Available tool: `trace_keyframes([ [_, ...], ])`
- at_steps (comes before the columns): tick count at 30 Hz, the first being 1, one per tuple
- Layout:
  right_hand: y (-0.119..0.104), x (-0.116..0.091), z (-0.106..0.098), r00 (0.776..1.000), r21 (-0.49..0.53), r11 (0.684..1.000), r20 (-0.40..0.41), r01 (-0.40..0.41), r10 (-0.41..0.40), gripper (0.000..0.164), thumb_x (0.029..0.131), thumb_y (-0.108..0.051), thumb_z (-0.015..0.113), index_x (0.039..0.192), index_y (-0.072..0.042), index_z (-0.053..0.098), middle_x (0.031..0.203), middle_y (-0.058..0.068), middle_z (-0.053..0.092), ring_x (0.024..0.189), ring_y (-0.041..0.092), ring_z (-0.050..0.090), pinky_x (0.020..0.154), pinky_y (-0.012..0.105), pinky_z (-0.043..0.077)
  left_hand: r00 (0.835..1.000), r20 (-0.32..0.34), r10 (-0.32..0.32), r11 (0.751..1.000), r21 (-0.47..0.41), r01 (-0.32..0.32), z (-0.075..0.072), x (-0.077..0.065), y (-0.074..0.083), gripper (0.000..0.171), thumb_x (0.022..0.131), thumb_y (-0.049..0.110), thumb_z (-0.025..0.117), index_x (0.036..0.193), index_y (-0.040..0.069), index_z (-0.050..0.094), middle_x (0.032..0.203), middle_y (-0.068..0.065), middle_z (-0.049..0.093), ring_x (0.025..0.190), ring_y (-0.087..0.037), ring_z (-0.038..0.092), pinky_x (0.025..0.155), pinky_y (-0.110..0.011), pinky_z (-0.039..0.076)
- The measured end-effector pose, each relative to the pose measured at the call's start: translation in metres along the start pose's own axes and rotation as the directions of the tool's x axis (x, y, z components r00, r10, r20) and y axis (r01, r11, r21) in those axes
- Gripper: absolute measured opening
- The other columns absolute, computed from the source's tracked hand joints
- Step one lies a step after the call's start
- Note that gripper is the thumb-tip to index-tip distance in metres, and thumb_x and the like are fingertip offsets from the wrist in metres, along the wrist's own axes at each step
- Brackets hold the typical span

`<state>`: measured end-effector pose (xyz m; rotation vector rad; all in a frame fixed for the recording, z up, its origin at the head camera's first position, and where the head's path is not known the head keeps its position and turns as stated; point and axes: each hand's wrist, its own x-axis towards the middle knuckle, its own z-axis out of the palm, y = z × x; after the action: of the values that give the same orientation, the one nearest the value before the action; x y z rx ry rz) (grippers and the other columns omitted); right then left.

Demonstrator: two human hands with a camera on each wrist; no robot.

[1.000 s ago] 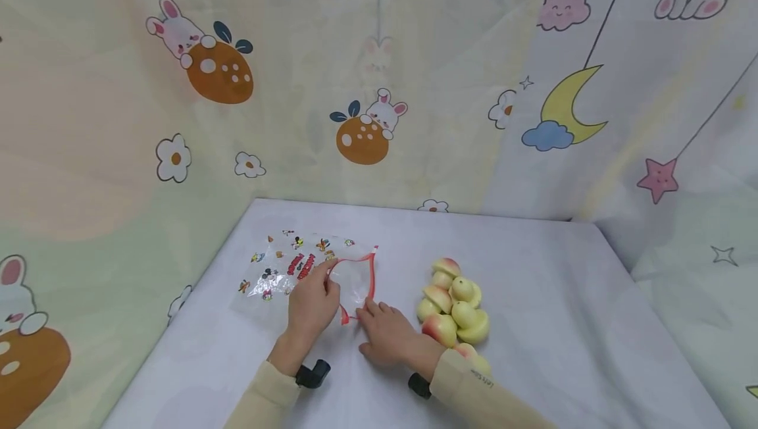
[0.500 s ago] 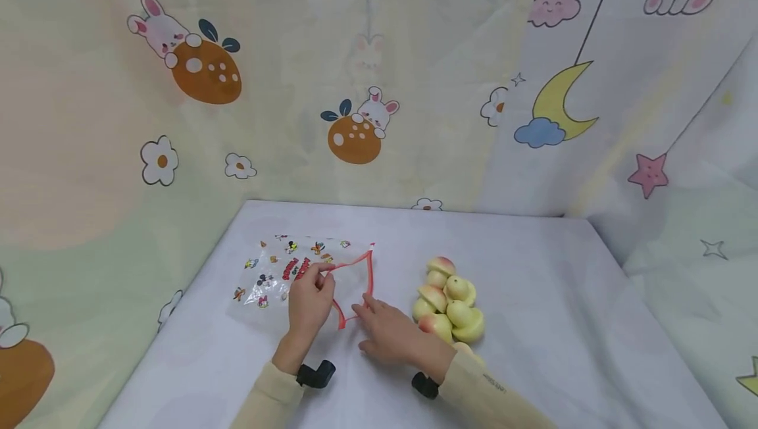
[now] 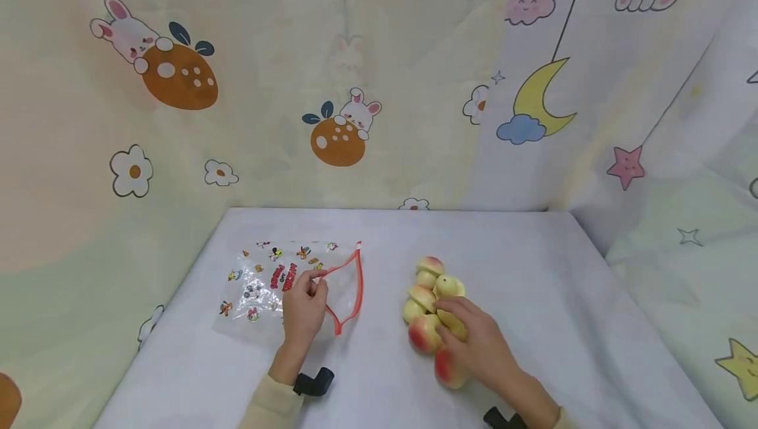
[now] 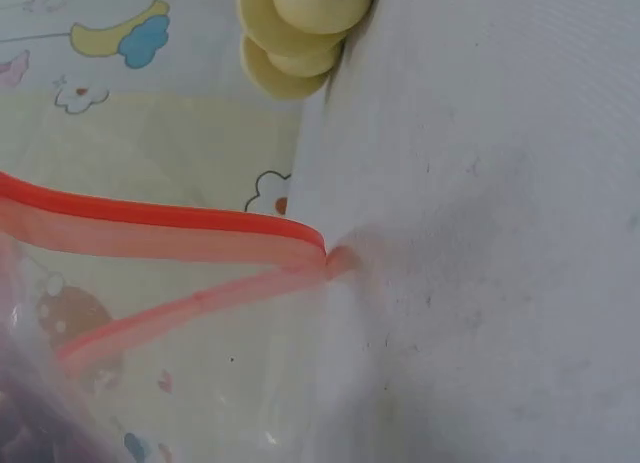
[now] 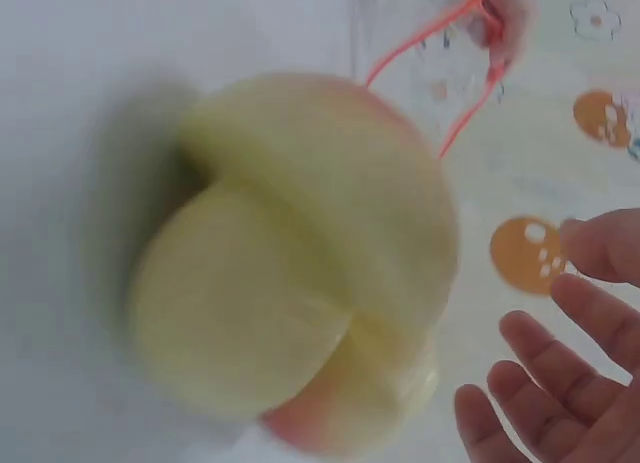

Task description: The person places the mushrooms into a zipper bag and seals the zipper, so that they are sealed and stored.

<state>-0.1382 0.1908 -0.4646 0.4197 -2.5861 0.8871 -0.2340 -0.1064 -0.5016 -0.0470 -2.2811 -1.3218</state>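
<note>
A clear plastic zip bag (image 3: 251, 304) with cartoon prints and a red zip edge (image 3: 359, 284) lies at the left of the table, its mouth parted toward the right. My left hand (image 3: 304, 307) pinches one red edge of that mouth between thumb and fingers. Right of it sits a cluster of pale yellow, red-blushed peach-like fruit pieces (image 3: 424, 335), several of them rounded and some cap-shaped. Over the near right part of this cluster is my right hand (image 3: 482, 343). In the right wrist view its fingers (image 5: 560, 373) are spread and relaxed beside the blurred fruit, gripping nothing.
The pieces stand on a white-covered table (image 3: 562, 324). A printed cloth backdrop (image 3: 266, 120) with bunnies, flowers and a moon rises behind the table and along its sides. Black wrist cameras (image 3: 314, 383) sit on both wrists.
My right hand has left the bag's red edge and moved right to the fruit cluster. The left hand still pinches the bag, whose mouth stands wider. The head view has shifted slightly right.
</note>
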Motion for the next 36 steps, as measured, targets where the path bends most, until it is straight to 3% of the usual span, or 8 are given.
trace_keyframes([
  [5,0.019,-0.023,-0.005,0.984,0.081,0.983,-0.059,-0.164,0.169,0.034,0.078,-0.014,0.081,0.109,-0.017,0.069,0.109,-0.012,0.065,0.091,0.016,0.063,0.077,0.034,0.055,0.999,-0.038,0.021,1.0,-0.021,-0.022,-0.006,0.0,-0.002,0.015,0.09,0.005,0.063,0.102,0.009,0.072,0.053,0.003,0.044,0.044,-0.01,0.036,0.04,-0.024,0.027],
  [11,0.021,-0.048,0.004,0.965,0.122,0.957,0.024,-0.263,0.262,0.039,0.072,-0.025,0.086,0.106,-0.021,0.069,0.104,-0.015,0.063,0.093,0.012,0.062,0.073,0.028,0.055,1.0,-0.026,0.004,0.999,-0.044,-0.005,-0.004,-0.004,-0.003,0.015,0.091,0.006,0.064,0.104,0.01,0.071,0.055,0.004,0.045,0.045,-0.012,0.038,0.041,-0.023,0.029],
  [16,0.021,-0.063,0.009,0.937,0.089,0.933,0.079,-0.348,0.341,0.056,0.065,-0.03,0.09,0.114,-0.022,0.067,0.106,-0.016,0.063,0.094,0.003,0.06,0.074,0.024,0.053,1.0,-0.003,0.016,0.999,-0.049,-0.016,0.004,-0.012,-0.004,0.016,0.09,0.005,0.064,0.104,0.01,0.071,0.054,0.005,0.044,0.044,-0.01,0.038,0.04,-0.023,0.028],
  [23,0.016,-0.063,0.013,0.902,0.016,0.91,0.138,-0.414,0.409,0.066,0.064,-0.035,0.09,0.123,-0.02,0.063,0.112,-0.013,0.066,0.087,0.002,0.059,0.075,0.026,0.051,1.0,-0.012,0.022,0.998,-0.057,-0.023,0.004,-0.015,-0.001,0.017,0.089,0.004,0.066,0.105,0.011,0.071,0.054,0.006,0.043,0.044,-0.01,0.037,0.041,-0.022,0.028],
  [27,0.011,-0.059,0.01,0.858,0.007,0.876,0.21,-0.481,0.469,0.066,0.064,-0.042,0.089,0.121,-0.021,0.063,0.112,-0.011,0.066,0.089,0.005,0.059,0.073,0.025,0.05,0.999,0.015,0.031,0.999,-0.034,-0.031,0.005,-0.021,0.002,0.017,0.089,0.005,0.066,0.105,0.01,0.07,0.055,0.007,0.043,0.045,-0.009,0.038,0.041,-0.022,0.029],
  [30,0.005,-0.058,0.008,0.824,0.066,0.843,0.267,-0.533,0.5,0.064,0.066,-0.043,0.088,0.12,-0.021,0.062,0.109,-0.009,0.066,0.091,0.006,0.06,0.072,0.023,0.051,0.999,0.019,0.048,0.999,-0.012,-0.048,0.007,-0.025,0.003,0.018,0.088,0.006,0.067,0.105,0.01,0.07,0.055,0.009,0.043,0.045,-0.008,0.037,0.042,-0.021,0.029],
  [33,-0.003,-0.057,0.007,0.813,0.169,0.812,0.306,-0.558,0.495,0.061,0.068,-0.038,0.087,0.12,-0.02,0.06,0.106,-0.006,0.067,0.091,0.007,0.062,0.071,0.023,0.052,0.998,0.01,0.058,0.998,-0.003,-0.058,0.007,-0.028,0.004,0.019,0.088,0.005,0.067,0.106,0.01,0.07,0.055,0.01,0.042,0.046,-0.007,0.037,0.042,-0.021,0.028],
  [36,-0.013,-0.053,0.011,0.832,0.26,0.802,0.321,-0.537,0.453,0.059,0.07,-0.035,0.086,0.12,-0.02,0.059,0.108,-0.005,0.067,0.091,0.007,0.063,0.072,0.024,0.053,0.998,-0.006,0.061,0.998,-0.003,-0.061,0.007,-0.029,0.003,0.019,0.088,0.005,0.068,0.106,0.01,0.07,0.055,0.01,0.041,0.046,-0.007,0.036,0.042,-0.021,0.028],
])
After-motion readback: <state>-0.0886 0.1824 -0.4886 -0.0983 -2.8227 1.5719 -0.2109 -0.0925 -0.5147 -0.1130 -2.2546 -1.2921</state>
